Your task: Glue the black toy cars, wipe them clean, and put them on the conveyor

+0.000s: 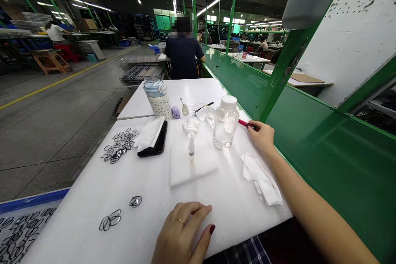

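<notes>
My right hand reaches to the right side of the white foam-covered table and grips a red-handled tool beside a clear bottle with a white cap. My left hand rests near the table's front edge with its fingers curled under, and nothing shows in it. A small syringe-like dispenser lies on a white pad in the middle. A crumpled white cloth lies by my right forearm.
Thin black oval rings lie in a pile, in small groups and in a tray at the left. A black phone under a tissue, a dotted cup and tweezers stand farther back. A green wall bounds the right. A person sits ahead.
</notes>
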A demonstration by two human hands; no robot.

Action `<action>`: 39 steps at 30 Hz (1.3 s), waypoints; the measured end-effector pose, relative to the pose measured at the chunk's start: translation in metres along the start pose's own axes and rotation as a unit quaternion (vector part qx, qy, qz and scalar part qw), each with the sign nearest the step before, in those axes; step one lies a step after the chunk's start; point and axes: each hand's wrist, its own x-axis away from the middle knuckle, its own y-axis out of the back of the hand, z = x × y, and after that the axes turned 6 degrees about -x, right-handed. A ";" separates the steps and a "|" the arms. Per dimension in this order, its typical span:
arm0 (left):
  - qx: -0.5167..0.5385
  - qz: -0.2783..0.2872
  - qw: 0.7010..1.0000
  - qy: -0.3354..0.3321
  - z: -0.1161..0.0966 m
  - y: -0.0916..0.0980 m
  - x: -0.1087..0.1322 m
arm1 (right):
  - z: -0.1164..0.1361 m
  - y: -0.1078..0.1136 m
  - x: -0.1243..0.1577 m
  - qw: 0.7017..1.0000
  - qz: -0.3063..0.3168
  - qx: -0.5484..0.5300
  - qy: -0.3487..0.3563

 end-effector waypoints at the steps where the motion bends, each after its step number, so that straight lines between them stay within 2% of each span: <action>1: 0.000 0.000 1.000 -0.001 0.000 0.000 0.000 | -0.002 0.000 -0.001 1.000 -0.002 0.008 -0.007; 10: 0.008 0.000 1.000 0.004 -0.001 0.001 0.001 | -0.005 -0.002 0.000 0.996 0.019 0.081 -0.013; 15: 0.011 -0.025 1.000 0.000 -0.005 0.002 -0.003 | -0.005 -0.003 0.001 0.995 0.030 0.096 -0.017; 21: 0.010 -0.036 0.999 0.002 -0.006 0.002 -0.004 | -0.007 -0.004 0.001 0.994 0.040 0.102 -0.020; 27: 0.003 -0.009 1.000 0.000 -0.001 -0.001 0.002 | -0.008 -0.005 0.000 0.994 0.042 0.102 -0.025; 33: -0.002 -0.009 1.000 -0.001 0.003 -0.002 0.003 | -0.010 -0.005 -0.001 0.994 0.048 0.097 -0.029; 39: 0.015 -0.014 1.000 0.016 -0.007 -0.001 -0.001 | -0.013 -0.005 0.000 0.995 0.045 0.090 -0.022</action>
